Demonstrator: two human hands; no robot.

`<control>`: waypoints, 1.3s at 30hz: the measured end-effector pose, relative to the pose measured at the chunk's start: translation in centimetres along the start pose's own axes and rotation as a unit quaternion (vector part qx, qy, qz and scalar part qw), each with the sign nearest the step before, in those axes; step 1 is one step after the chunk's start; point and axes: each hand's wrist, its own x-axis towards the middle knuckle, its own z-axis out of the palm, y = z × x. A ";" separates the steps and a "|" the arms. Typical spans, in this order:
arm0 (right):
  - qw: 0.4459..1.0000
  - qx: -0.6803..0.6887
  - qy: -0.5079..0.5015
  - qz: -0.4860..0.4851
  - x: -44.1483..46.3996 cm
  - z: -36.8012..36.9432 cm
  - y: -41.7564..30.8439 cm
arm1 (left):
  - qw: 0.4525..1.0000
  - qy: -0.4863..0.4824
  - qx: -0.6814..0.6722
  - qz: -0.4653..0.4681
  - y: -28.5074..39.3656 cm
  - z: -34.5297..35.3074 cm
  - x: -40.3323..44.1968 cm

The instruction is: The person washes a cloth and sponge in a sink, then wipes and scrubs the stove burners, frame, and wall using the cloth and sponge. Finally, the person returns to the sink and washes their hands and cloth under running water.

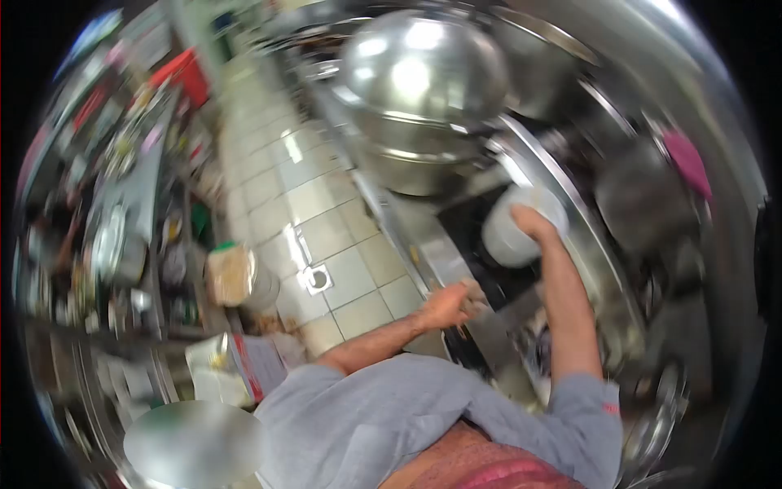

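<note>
My right hand is closed on the rim of a white plastic bucket, which is tilted over the dark stove top. Nearer to my body, my left hand is at the steel front edge of the counter, its fingers curled around something pale and small that I cannot make out. A large steel pot with a domed lid stands on the stove beyond the bucket.
More big pots stand along the back right, near a pink cloth. Left of the tiled floor are cluttered shelves, a tub with a green lid and a sack. A red bin is farther off.
</note>
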 end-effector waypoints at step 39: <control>0.723 0.632 0.258 0.105 -6.9 -1.8 6.8 | 0.962 0.044 0.249 0.098 4.9 -3.5 19.9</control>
